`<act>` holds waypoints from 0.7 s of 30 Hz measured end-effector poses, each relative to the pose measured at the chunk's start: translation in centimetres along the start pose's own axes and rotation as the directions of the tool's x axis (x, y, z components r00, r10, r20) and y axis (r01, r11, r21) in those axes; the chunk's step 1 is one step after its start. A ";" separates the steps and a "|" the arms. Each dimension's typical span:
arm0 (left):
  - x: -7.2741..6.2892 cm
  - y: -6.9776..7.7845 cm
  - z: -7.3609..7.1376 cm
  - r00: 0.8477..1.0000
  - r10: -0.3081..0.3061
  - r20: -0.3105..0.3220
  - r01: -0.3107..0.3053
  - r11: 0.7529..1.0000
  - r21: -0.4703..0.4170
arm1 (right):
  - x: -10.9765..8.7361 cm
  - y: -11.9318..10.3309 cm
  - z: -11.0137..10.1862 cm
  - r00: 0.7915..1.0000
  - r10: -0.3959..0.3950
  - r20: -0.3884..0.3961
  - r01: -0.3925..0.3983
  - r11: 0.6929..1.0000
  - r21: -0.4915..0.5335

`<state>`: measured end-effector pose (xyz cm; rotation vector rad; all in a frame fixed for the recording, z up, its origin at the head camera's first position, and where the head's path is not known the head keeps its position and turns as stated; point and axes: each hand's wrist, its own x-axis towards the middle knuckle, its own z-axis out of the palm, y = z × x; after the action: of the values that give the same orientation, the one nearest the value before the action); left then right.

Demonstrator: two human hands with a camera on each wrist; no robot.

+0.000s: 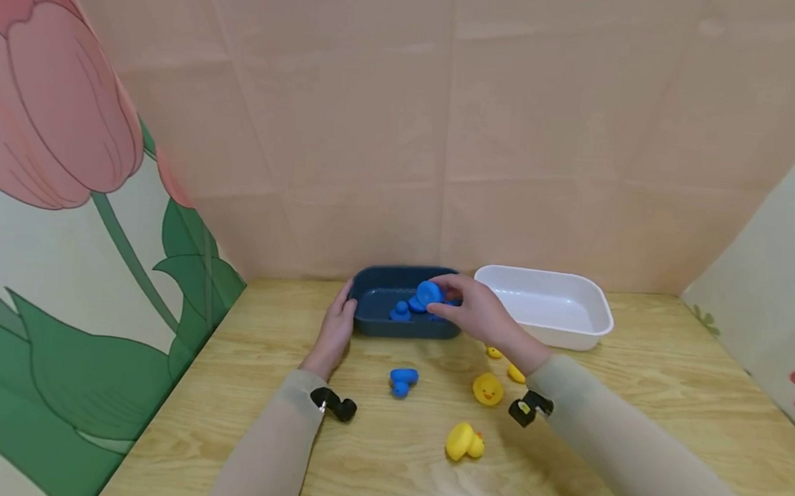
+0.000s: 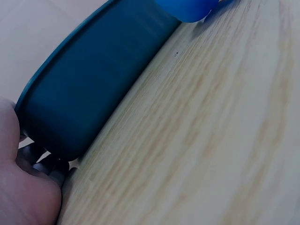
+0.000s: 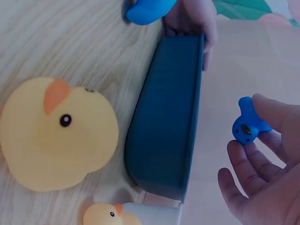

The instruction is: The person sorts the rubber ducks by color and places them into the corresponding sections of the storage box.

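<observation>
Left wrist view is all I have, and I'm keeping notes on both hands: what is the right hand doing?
Observer: The right hand is holding a blue duck between thumb and fingers, above the dark tray.
Operator: I only see that tray's outer wall. Is anything inside it?
Observer: Yes, the head view shows at least one other blue duck lying in it, close to the wall nearest the person.
</observation>
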<state>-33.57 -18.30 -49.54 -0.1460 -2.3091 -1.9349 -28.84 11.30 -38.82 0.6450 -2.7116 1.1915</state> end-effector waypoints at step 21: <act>-0.1 0.0 0.1 1.000 0.004 -0.006 -0.004 1.000 0.019 | 2.1 2.3 1.7 0.997 0.079 0.024 -0.078 0.996 -0.035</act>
<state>-33.46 -18.18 -49.63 -0.1418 -2.3211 -1.9077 -31.61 10.73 -41.00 0.5579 -2.7961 1.1595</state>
